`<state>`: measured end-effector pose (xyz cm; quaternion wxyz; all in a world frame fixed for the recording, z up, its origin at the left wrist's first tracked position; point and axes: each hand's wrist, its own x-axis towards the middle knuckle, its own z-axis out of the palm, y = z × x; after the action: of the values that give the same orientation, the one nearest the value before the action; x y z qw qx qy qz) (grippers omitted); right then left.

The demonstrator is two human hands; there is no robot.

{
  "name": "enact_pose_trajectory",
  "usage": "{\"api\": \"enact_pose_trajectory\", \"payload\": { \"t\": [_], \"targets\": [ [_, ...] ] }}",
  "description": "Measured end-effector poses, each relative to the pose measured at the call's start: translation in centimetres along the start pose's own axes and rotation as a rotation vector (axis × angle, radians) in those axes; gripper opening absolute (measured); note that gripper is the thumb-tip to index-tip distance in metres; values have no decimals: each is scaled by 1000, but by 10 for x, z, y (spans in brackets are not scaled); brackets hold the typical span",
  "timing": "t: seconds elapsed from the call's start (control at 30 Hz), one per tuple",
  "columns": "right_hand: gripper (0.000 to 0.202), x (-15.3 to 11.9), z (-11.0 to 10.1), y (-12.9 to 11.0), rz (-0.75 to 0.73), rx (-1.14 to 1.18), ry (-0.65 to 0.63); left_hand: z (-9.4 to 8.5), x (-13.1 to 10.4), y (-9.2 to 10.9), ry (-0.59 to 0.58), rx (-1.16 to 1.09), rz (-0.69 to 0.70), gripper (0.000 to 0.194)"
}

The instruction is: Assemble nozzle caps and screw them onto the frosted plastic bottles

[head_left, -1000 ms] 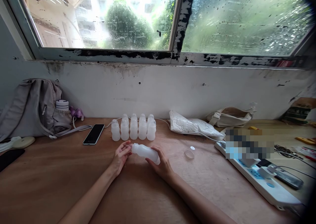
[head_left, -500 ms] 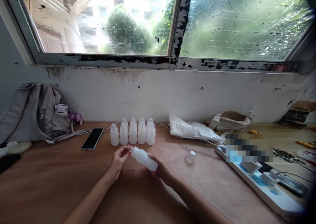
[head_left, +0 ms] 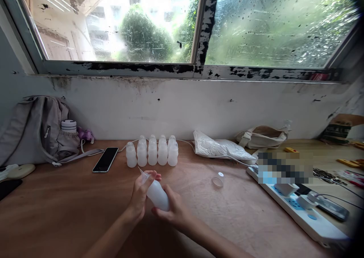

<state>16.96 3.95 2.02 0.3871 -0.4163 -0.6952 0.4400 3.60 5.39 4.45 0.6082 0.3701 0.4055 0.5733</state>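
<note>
A translucent white squeeze bottle (head_left: 158, 196) tilts up to the left between my hands, over the table. My right hand (head_left: 173, 206) is closed around its lower body. My left hand (head_left: 141, 191) grips the neck end, its thumb and fingers about the base of a clear pointed nozzle (head_left: 144, 175). The joint between nozzle and bottle is mostly hidden by the left fingers. Behind my hands stands a row of several similar white bottles (head_left: 152, 153), upright with clear tops. To the right lies a small clear round piece with a white disc (head_left: 218, 180).
A phone (head_left: 105, 160) lies left of the bottles, near a grey backpack (head_left: 31, 132). A silvery padded packet (head_left: 218, 146) and a beige bag (head_left: 263, 137) lie along the wall. A white power strip (head_left: 301, 212) with plugs and cables runs along the right.
The squeeze bottle has come nearer to me and turned more upright. My left hand has moved from its tip to around its neck, and the pointed nozzle now shows. The view shifted slightly.
</note>
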Motion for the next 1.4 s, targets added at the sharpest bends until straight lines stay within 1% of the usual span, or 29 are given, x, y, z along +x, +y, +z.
{"api": "enact_pose_trajectory", "payload": {
  "t": [0.03,0.07,0.17,0.2,0.23,0.27,0.3,0.33,0.37,0.43,0.5,0.53,0.6,0.67,0.73,0.83,0.9,0.97,1.0,1.07,1.1,1.13,1.17,1.2,1.27,1.3,1.33,1.4],
  "targets": [
    [35,-3,2,-2,22,59,-45,2,-3,2,-2,15,-4,22],
    [34,-5,3,-4,79,171,-126,3,-7,3,-17,17,-18,20],
    [34,-9,5,-7,294,644,-461,6,-15,10,-133,-62,-60,13],
    [35,-10,5,-9,339,777,-550,7,-17,12,-176,-102,-55,12],
    [36,-10,5,-11,360,870,-603,8,-18,14,-207,-135,-43,11],
    [36,-10,4,-13,362,912,-617,9,-19,15,-217,-156,-30,10],
    [35,-10,4,-15,357,898,-596,10,-19,17,-199,-165,-19,11],
    [34,-9,3,-18,346,832,-540,10,-18,17,-161,-169,-18,14],
    [34,-8,3,-20,325,721,-452,10,-17,18,-115,-166,-28,19],
    [35,-6,2,-22,232,416,-246,11,-15,17,-52,-147,-65,29],
    [42,-6,3,-20,91,105,-82,10,-13,15,-38,-103,-102,34],
    [45,-6,4,-17,24,-20,-28,10,-13,13,-36,-83,-109,34],
    [50,-8,6,-12,-57,-177,26,10,-13,9,-32,-73,-108,28],
    [51,-9,8,-11,-57,-201,17,9,-13,4,-39,-94,-95,20],
    [43,-10,8,-12,-1,-95,-49,8,-13,2,-58,-119,-100,17],
    [27,-9,6,-15,201,256,-223,7,-15,2,-102,-170,-121,14],
    [26,-10,6,-14,300,545,-364,7,-17,4,-153,-215,-120,11],
    [30,-10,7,-11,309,797,-490,8,-20,7,-205,-249,-101,9],
    [32,-10,7,-11,302,885,-536,8,-20,8,-222,-258,-95,9],
    [33,-10,7,-11,318,945,-579,10,-20,10,-194,-254,-92,10],
    [33,-9,6,-13,331,898,-563,10,-19,11,-149,-238,-94,12],
    [32,-8,5,-14,330,794,-514,11,-18,12,-95,-211,-95,16],
    [30,-7,4,-16,302,641,-426,12,-17,12,-47,-178,-96,22],
    [30,-7,4,-17,244,460,-311,12,-16,13,-18,-140,-101,28],
    [35,-7,4,-17,90,113,-93,13,-16,14,-19,-79,-113,33],
    [39,-8,5,-16,27,-4,-29,13,-17,14,-38,-58,-111,29],
    [41,-8,6,-15,-14,-69,-4,13,-18,13,-58,-42,-104,23],
    [40,-10,8,-14,-31,-83,-42,12,-20,12,-82,-26,-72,16]
  ]
}}
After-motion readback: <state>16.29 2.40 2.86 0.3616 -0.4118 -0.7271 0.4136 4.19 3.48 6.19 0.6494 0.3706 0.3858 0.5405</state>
